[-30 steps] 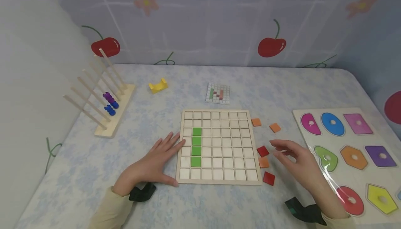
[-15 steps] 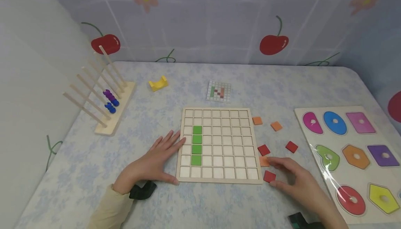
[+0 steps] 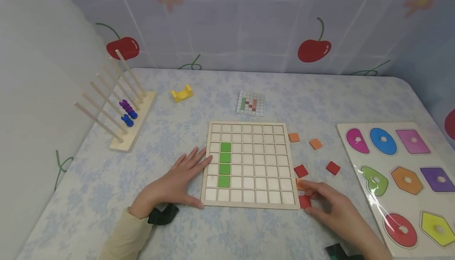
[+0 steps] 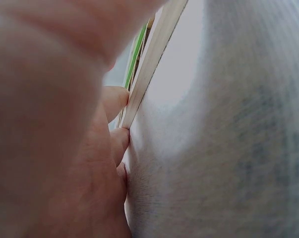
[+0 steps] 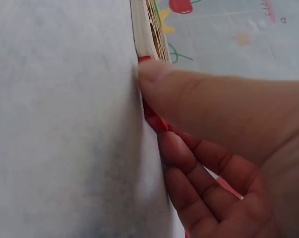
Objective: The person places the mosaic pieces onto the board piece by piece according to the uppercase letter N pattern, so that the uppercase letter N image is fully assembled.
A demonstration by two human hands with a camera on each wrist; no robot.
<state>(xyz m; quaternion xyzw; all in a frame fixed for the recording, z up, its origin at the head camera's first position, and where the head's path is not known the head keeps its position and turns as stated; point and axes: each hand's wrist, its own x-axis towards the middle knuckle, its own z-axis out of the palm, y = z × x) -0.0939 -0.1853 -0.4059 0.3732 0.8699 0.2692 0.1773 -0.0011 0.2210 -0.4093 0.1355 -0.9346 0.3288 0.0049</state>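
Observation:
In the head view, a wooden grid board (image 3: 250, 204) holds a column of green tiles (image 3: 224, 157). My left hand (image 3: 174, 185) lies with fingers spread along its left edge, fingertips and thumb touching the frame; the left wrist view shows the fingers (image 4: 118, 101) against the board's side. Off the right edge, my right hand (image 3: 332, 202) pinches a red square tile (image 3: 304, 202) between thumb and curled fingers, right at the frame. The right wrist view shows the thumb (image 5: 164, 84) across that tile. An orange tile (image 3: 299, 184) is partly covered by the index finger.
Loose red tiles (image 3: 333, 168) and orange tiles (image 3: 315, 144) lie right of the board. A pattern card (image 3: 250, 103) is behind it. A peg stand (image 3: 133, 129) with beads and a yellow piece (image 3: 182, 93) stand left; a knobbed shape puzzle (image 3: 382, 200) lies right.
My right hand has come down and forward onto the tiles, uncovering a red tile. The nearest red tile has shifted left against the board. My left hand stays put.

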